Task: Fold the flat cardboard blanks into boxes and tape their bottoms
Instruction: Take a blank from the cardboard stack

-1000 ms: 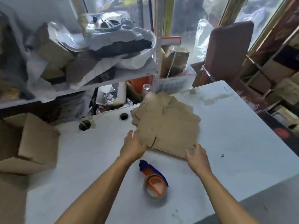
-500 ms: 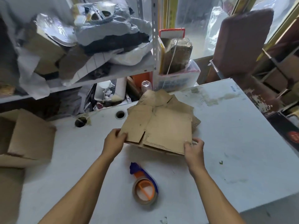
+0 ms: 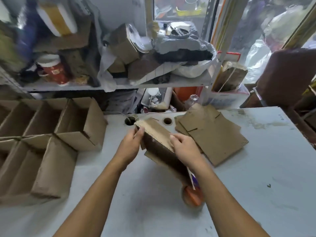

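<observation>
above table (image 3: 153,202), left hand (image 3: 131,144) and right hand (image 3: 185,147) grip cardboard blank (image 3: 157,132).

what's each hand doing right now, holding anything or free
Left hand: grips the far left end of the cardboard blank, held up off the table.
Right hand: fingers curled over the blank's near right edge, holding it.

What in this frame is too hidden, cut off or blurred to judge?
- Head view: the tape dispenser is mostly hidden by the right forearm and the blank.
- The underside of the blank held by the left hand and right hand faces away, so its bottom flaps cannot be judged.
- The folded boxes run off the left edge; their count is unclear.
- The shelf items are blurred.
</observation>
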